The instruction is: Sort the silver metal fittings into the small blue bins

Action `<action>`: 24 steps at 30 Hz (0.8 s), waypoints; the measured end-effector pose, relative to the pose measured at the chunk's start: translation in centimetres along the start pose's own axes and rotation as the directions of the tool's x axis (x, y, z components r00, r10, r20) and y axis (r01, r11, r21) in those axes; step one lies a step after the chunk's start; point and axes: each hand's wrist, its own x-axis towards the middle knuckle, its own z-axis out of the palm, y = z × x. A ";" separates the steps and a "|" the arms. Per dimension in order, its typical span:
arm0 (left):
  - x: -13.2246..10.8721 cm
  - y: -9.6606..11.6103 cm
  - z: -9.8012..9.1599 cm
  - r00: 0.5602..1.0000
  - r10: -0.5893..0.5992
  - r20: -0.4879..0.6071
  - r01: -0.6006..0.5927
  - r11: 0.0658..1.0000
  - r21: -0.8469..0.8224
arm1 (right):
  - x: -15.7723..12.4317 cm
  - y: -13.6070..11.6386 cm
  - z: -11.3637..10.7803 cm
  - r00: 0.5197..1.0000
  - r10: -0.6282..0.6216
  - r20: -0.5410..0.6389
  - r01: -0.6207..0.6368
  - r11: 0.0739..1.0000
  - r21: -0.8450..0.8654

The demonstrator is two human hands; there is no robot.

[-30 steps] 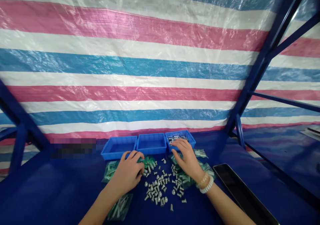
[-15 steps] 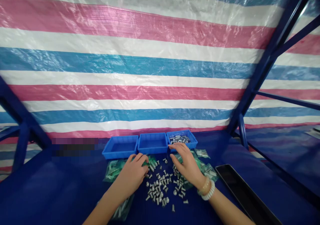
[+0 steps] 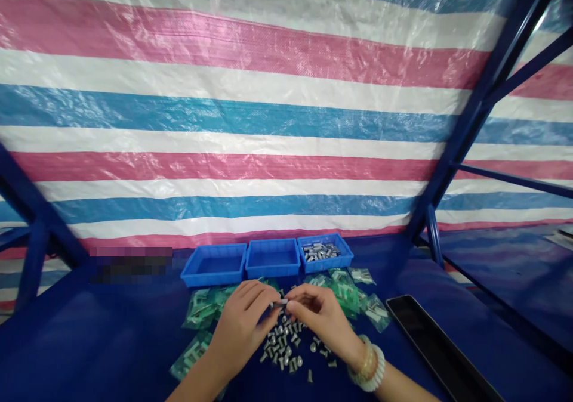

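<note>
One small silver bolt [image 3: 282,302] is pinched up between both hands, just above the heap of loose silver bolts [image 3: 282,345] at the front middle of the counter [image 3: 111,342]. The left hand [image 3: 242,327] and right hand [image 3: 320,318] come in from the front edge and meet over the heap. The fingers [image 3: 262,293] of both hands are curled in, almost touching, and seem closed on the bolt, but they partly cover it, so it's hard to say which hand has the firmer grip. Two bracelets [image 3: 367,366] sit on the right wrist.

Green-tinted plastic bags [image 3: 201,308] lie around the heap on both sides. Three blue plastic trays [image 3: 273,271] stand in a row along the back edge, and the rightmost tray [image 3: 324,265] holds a batch of bolts [image 3: 320,250]. A black tray [image 3: 436,345] lies near the right edge. A striped tarp [image 3: 286,127] and blue steel frame [image 3: 474,110] stand behind.

Risks: the bolt is small and smooth, so a loose pinch could drop it back into the heap. With the hands this low, a wrist could also nudge loose bolts toward the bags or front edge.
</note>
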 end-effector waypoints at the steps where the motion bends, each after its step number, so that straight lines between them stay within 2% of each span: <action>1: 0.0 0.2 0.0 1.000 0.005 -0.001 -0.005 1.000 0.005 | -0.1 0.0 0.0 1.000 -0.006 0.000 0.006 1.000 -0.003; 4: -0.2 0.5 0.3 1.000 0.018 0.004 -0.018 1.000 0.019 | -0.2 -0.1 0.0 0.999 -0.044 -0.024 0.043 0.997 -0.059; 6: -0.4 0.6 0.5 1.000 -0.020 -0.008 0.020 1.000 0.006 | -0.3 -0.2 -0.1 0.991 -0.107 -0.075 0.097 0.988 -0.123; 8: -0.6 0.8 0.8 0.994 -0.101 -0.027 0.100 0.993 -0.056 | -0.4 -0.4 -0.1 0.967 -0.233 -0.107 0.205 0.953 -0.225; 10: -0.6 1.0 1.0 0.978 -0.209 -0.005 0.205 0.965 -0.166 | -0.6 -0.8 -0.2 0.918 -0.390 -0.067 0.346 0.873 -0.344; 12: -0.5 1.4 1.1 0.941 -0.326 0.094 0.339 0.889 -0.309 | -0.9 -1.3 -0.2 0.853 -0.521 0.022 0.478 0.765 -0.431; 14: -0.3 1.7 1.2 0.880 -0.422 0.218 0.474 0.750 -0.461 | -1.2 -1.6 -0.2 0.791 -0.604 0.097 0.570 0.669 -0.477; 17: -0.2 2.0 1.3 0.806 -0.500 0.317 0.574 0.531 -0.623 | -1.4 -1.8 -0.3 0.746 -0.651 0.141 0.624 0.609 -0.490; 19: -0.2 1.9 1.3 0.783 -0.542 0.306 0.582 0.465 -0.667 | -1.4 -1.9 -0.4 0.749 -0.653 0.112 0.617 0.625 -0.479; 21: -0.3 1.7 1.2 0.775 -0.579 0.254 0.567 0.457 -0.686 | -1.2 -1.9 -0.5 0.769 -0.637 0.044 0.577 0.664 -0.476; 24: -0.4 1.5 0.9 0.786 -0.593 0.174 0.532 0.504 -0.681 | -0.8 -1.5 -0.6 0.858 -0.507 -0.082 0.434 0.801 -0.412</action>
